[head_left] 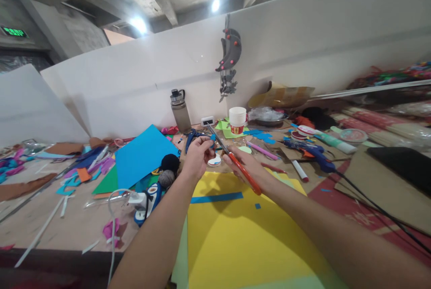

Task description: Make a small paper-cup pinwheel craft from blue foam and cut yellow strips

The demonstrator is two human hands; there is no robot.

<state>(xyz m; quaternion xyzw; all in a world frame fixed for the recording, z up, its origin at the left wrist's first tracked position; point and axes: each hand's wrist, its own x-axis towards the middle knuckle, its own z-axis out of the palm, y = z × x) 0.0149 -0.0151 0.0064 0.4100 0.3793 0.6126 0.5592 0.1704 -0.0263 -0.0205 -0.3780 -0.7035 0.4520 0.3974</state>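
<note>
Between the fingertips of my left hand [198, 154] is a small blue piece [213, 138], pinched and partly hidden by the fingers. My right hand [244, 165] is closed around scissors [247, 175] with orange handles, whose blades point up and away, close beside the blue piece. Whether the blades touch it I cannot tell. Both hands are above a large yellow sheet [232, 239]. On that sheet lie a blue strip [217, 197] and a small blue square [257, 206]. A white round piece [214, 159] lies just beyond the hands.
At left are a blue sheet [143, 154], a power strip [148, 203] and its white cable. A bottle [181, 111] and stacked paper cups [237, 118] stand at the back. A blue glue gun [313, 152] with a black cord and a cardboard piece [380, 190] lie at right.
</note>
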